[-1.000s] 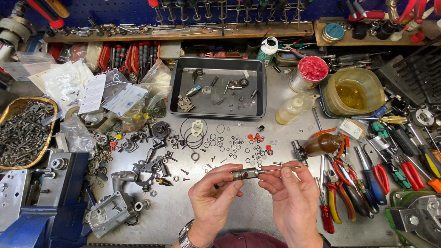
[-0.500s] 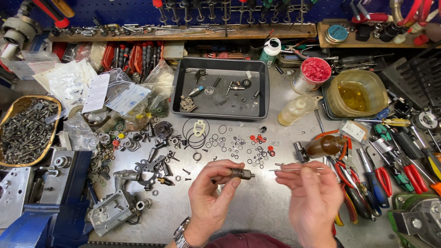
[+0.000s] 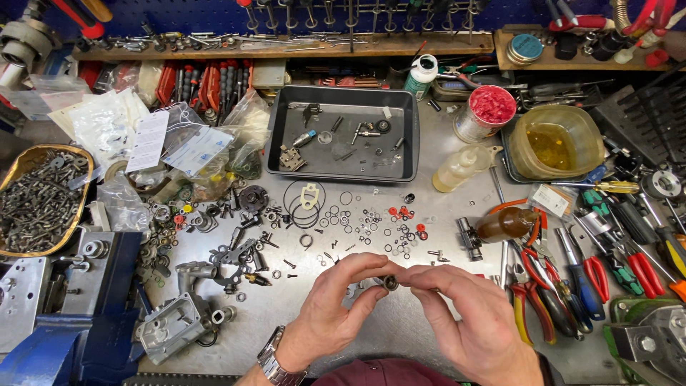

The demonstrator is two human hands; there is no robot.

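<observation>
Two bare hands meet low at centre over a grey metal workbench [image 3: 400,336]: left hand [image 3: 332,307], steel wristwatch [image 3: 275,364] on the wrist, and right hand [image 3: 468,322] pinch a small dark cylindrical metal part [image 3: 390,282] between thumbs & forefingers, held just above the bench top. Beyond the fingers, scattered black & red O-rings and washers [image 3: 386,221]. Left, a grey cast-metal housing [image 3: 175,322] & blue bench vise [image 3: 78,336]; right, red-handled pliers [image 3: 532,286] & brown glass bottle [image 3: 507,223]. Farther back, a dark rectangular metal tray [image 3: 341,166] w/ small parts, a round brass-coloured bowl of screws [image 3: 36,204], yellowish plastic tub [image 3: 554,139]. Rear: wooden shelf [image 3: 286,48], blue tool wall [image 3: 214,14].
</observation>
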